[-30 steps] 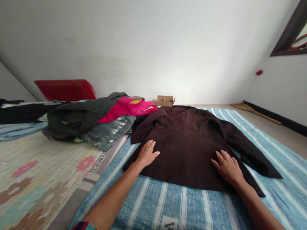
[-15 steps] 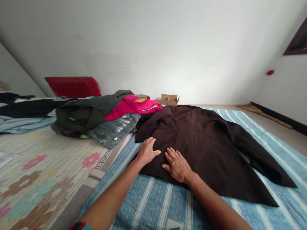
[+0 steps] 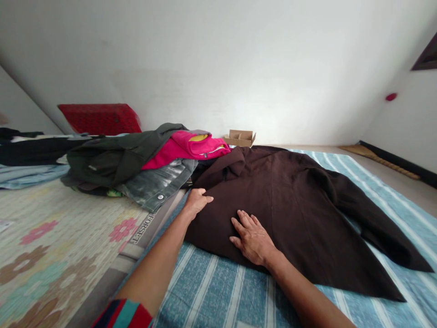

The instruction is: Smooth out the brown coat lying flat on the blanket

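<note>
Crowding brown jacket [image 3: 290, 218] | clothes pile [image 3: 109, 159], left | cardboard box [image 3: 238, 141], beyond

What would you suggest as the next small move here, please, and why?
Perhaps the left hand could fold the left edge of the dark brown jacket inward: that hand is at that edge, though its grip is unclear, while the right hand lies with fingers spread on the jacket, seemingly well placed to steady it.

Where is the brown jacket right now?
In the head view, the brown jacket lies mostly right of centre on the blue striped sheet, beneath the right hand, just right of the clothes pile.
</note>
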A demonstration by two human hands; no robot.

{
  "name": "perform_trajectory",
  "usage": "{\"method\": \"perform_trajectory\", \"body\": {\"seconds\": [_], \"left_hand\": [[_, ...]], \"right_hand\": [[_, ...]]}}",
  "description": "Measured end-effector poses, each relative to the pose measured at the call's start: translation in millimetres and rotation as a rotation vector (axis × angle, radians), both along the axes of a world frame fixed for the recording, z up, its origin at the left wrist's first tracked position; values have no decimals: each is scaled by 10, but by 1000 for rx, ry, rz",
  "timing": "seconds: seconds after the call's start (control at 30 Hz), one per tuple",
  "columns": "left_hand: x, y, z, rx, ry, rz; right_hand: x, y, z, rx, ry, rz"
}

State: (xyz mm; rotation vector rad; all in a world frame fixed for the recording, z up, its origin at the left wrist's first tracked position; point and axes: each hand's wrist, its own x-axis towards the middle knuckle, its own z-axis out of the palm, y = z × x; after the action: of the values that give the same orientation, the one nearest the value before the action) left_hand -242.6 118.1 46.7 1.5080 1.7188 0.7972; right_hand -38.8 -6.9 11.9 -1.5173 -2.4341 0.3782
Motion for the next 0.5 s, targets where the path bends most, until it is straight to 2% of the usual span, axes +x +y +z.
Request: {"method": "perform_trajectory", "body": {"seconds": [0.13,0.27,0.4,0.5], "left_hand": [[-40,-59,7,-70,-32,-43],[-50,-82,94,-225,-265,-124],[-21,-40,180,-403,-467,-271],[9,-6,221,-436,-577,-335]], "right_hand": [[-1,10,7,-28,5,-19],[-5,9,17,-27,16,-31],[-11,6,17,-32,16,-27],[-17,11,-1,-30,14,-33]]}}
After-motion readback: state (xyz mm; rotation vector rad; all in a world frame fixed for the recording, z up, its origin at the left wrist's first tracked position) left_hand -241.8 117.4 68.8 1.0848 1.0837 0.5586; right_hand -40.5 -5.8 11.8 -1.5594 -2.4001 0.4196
